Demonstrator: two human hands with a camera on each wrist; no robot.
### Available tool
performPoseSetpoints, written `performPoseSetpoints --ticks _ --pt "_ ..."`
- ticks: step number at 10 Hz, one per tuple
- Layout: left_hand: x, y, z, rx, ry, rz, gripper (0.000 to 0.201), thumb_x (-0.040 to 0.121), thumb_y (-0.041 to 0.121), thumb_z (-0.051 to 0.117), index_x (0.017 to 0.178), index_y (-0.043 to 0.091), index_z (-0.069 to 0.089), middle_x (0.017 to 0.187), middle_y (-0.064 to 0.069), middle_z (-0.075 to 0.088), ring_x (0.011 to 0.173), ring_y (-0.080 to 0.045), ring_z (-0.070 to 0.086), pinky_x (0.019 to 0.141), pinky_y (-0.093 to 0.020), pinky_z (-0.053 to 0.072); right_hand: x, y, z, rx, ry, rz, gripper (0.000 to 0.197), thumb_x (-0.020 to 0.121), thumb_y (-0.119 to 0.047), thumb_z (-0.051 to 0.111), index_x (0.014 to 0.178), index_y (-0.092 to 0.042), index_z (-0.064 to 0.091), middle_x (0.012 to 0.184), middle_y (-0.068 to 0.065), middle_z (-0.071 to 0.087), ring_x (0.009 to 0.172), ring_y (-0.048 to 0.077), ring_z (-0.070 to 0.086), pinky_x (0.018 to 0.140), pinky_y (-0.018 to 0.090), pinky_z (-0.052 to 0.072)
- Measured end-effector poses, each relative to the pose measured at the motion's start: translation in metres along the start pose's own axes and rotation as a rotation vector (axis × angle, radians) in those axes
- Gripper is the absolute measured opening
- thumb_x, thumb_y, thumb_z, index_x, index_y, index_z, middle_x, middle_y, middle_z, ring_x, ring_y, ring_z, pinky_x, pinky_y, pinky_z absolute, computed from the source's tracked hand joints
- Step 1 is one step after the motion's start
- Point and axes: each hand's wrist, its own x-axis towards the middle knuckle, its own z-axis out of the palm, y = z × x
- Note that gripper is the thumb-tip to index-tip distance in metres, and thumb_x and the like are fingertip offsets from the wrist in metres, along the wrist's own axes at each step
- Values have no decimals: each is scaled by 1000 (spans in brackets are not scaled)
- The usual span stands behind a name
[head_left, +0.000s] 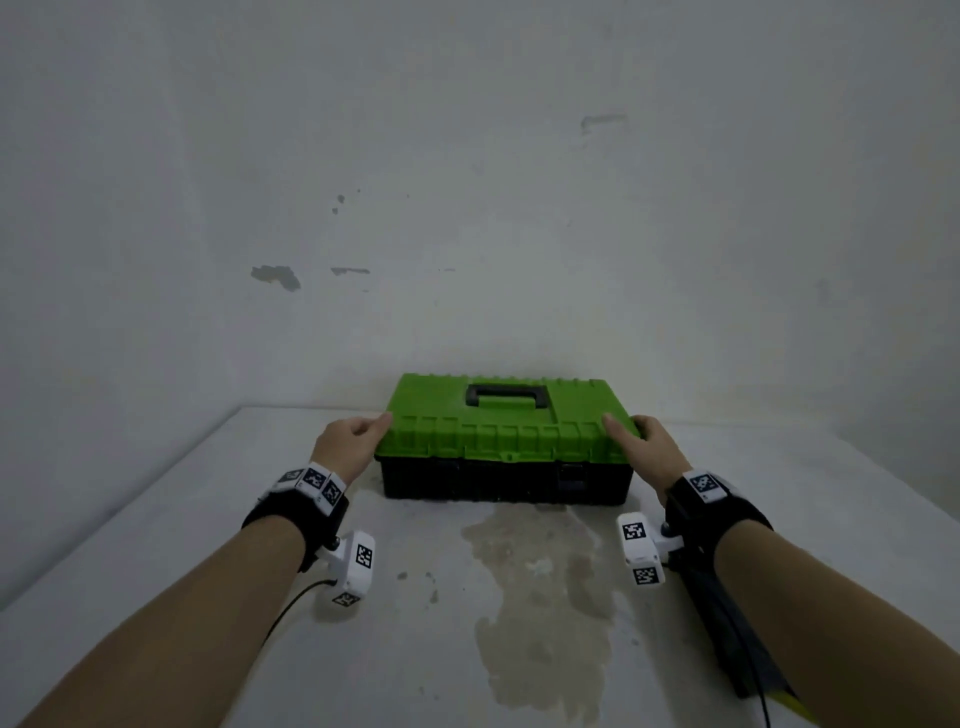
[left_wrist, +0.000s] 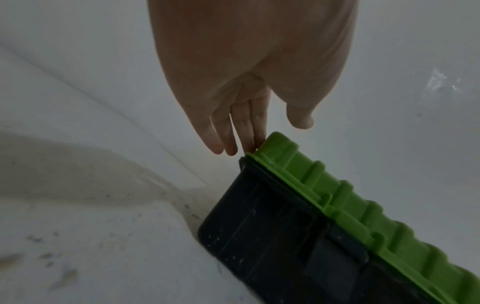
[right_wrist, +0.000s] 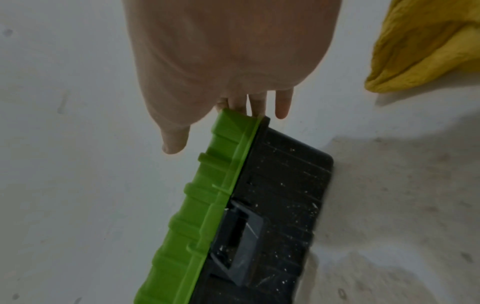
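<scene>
No legible text or labels.

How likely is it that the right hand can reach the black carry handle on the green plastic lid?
Probably yes: the right hand touches that lid; nothing covers the handle.

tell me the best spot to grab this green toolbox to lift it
Probably the black handle in the middle of the green lid, coming from above: it lies flat in a recess on top, centred, so the toolbox on the table should hang level.
</scene>
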Motion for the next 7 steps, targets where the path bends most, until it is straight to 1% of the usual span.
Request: performPoseSetpoints --ticks 1,2,4,6,7 --pt "-1 -7 4 11 19 1 41 92 42 68 113 7 75 112 -9 74 105 -25 67 96 -35 50 0 9 4 -78 45 -7 72 83 -61 64 130 -10 47 122 10 61 105 27 61 93 48 51" --pt "-1 -11 7 7 48 -4 42 90 41 71 115 7 73 113 -10 74 106 -26 67 98 -37 51 1 14 7 -85 79 -19 72 80 -63 64 129 -12 48 121 9 62 104 26 62 92 48 52" --pt "0 -9 14 22 82 -2 43 93 41 67 119 7 71 119 -12 72 109 -28 65 98 -36 49 -2 12 8 -113 88 -14 70 83 -61 63 130 -12 47 121 9 61 106 28 61 93 45 51" --pt "-5 -2 13 14 61 -29 42 95 41 64 120 7 70 122 -11 70 113 -29 64 99 -35 47 -5 6 7 -160 82 12 70 85 -61 61 133 -12 46 122 11 63 106 30 61 91 41 51" --pt "-17 1 9 79 62 -15 38 102 35 52 122 7 68 127 -16 67 116 -32 61 97 -36 45 -8 -2 7 -213 46 11 68 88 -58 59 134 -10 46 124 13 62 107 31 61 89 38 50"
